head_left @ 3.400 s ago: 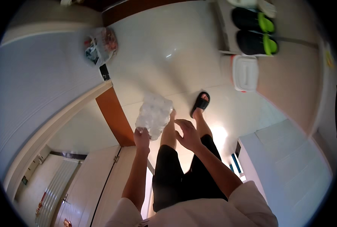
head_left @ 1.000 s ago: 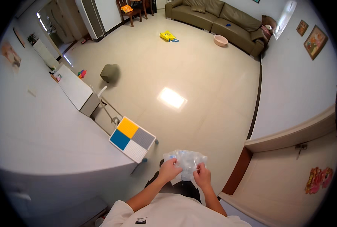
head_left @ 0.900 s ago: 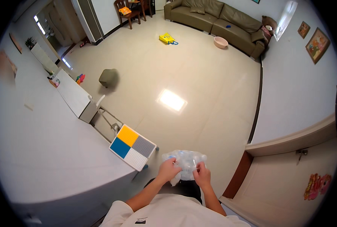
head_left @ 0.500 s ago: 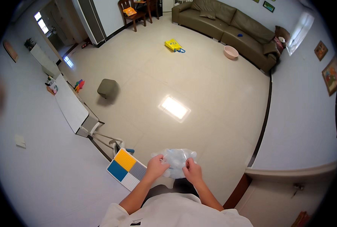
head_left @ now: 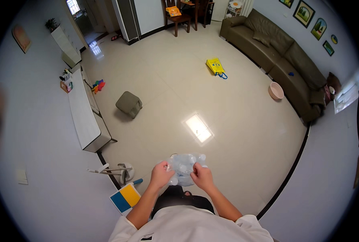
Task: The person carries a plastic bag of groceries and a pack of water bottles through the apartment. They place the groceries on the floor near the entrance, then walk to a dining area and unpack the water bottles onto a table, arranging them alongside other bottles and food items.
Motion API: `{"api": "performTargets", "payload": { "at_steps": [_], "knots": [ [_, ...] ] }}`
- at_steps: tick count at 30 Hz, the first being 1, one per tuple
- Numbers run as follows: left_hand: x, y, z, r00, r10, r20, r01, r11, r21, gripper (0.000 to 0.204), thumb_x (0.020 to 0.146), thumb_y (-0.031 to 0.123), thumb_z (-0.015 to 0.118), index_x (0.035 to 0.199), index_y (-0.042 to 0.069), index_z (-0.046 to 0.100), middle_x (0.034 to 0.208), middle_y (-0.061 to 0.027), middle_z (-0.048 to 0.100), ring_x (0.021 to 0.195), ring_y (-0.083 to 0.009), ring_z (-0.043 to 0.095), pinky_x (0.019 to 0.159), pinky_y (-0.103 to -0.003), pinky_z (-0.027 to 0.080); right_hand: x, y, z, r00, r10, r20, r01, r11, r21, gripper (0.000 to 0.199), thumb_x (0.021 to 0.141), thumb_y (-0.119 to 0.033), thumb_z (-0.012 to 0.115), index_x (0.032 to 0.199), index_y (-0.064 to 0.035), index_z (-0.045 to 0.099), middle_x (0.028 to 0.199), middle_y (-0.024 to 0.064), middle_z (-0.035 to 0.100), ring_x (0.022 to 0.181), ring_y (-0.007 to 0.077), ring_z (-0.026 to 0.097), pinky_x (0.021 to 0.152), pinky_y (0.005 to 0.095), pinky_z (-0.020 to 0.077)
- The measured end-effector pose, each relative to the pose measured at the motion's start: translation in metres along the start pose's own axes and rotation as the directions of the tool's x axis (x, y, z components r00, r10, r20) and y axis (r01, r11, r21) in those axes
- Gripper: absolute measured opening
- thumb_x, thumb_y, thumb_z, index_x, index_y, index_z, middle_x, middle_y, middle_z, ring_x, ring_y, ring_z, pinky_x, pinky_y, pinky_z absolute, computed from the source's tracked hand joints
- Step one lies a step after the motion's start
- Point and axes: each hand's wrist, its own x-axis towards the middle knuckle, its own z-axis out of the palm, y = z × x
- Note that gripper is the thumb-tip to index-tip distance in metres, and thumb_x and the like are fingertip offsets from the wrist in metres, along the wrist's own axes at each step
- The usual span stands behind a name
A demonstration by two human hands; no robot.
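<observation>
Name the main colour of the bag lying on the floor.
Yellow; the bag shows best in the head view.

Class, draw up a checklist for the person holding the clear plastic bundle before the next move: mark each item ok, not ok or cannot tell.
1. Left hand gripping the clear plastic bundle: ok.
2. Right hand gripping its other side: ok.
3. Bundle's exact contents identifiable: cannot tell.
4. Grey-green stool apart from both hands: ok, ahead to the left.
5. Yellow bag picked up off the floor: not ok, it is on the floor.
</observation>
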Motion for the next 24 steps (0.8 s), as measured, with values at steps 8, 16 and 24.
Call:
{"api": "performTargets", "payload": {
  "at_steps": [8, 16, 24],
  "knots": [
    [0.187, 0.082, -0.028, 0.999, -0.035, -0.039, 0.037, 0.999, 0.040, 0.021, 0.076, 0.016, 0.075, 0.090, 0.003, 0.067, 0.075, -0.0108, 0.069, 0.069, -0.0229, 0.065, 0.068, -0.036, 0.053, 0.223, 0.026, 0.002, 0.999, -0.004, 0.045, 0.006, 0.999, -0.046, 0.020, 0.079, -0.010, 0.072, 0.085, -0.0060, 0.053, 0.064, 0.0150, 0.059, 0.061, 0.0368, 0.063, 0.056, 0.0436, 0.0485],
    [0.385, 0.161, -0.066, 0.996, -0.067, -0.067, 0.065, 0.998, -0.022, 0.021, 0.076, 0.016, 0.074, 0.092, 0.004, 0.067, 0.077, -0.0108, 0.069, 0.071, -0.0225, 0.066, 0.068, -0.037, 0.052, 0.463, 0.039, 0.001, 0.993, -0.074, 0.092, 0.076, 0.997, -0.015, 0.019, 0.079, -0.010, 0.072, 0.083, -0.0057, 0.054, 0.064, 0.0145, 0.059, 0.061, 0.0365, 0.063, 0.056, 0.0435, 0.0490],
    [0.567, 0.202, -0.133, 0.973, -0.118, -0.197, 0.094, 0.988, -0.125, 0.018, 0.076, 0.014, 0.074, 0.089, 0.005, 0.067, 0.073, -0.0071, 0.068, 0.067, -0.0160, 0.063, 0.065, -0.034, 0.051, 0.699, 0.025, 0.026, 0.939, -0.237, 0.248, 0.240, 0.971, 0.020, 0.015, 0.080, -0.010, 0.071, 0.082, -0.0058, 0.056, 0.065, 0.0152, 0.062, 0.062, 0.0388, 0.064, 0.057, 0.0452, 0.0507]
  ]
}}
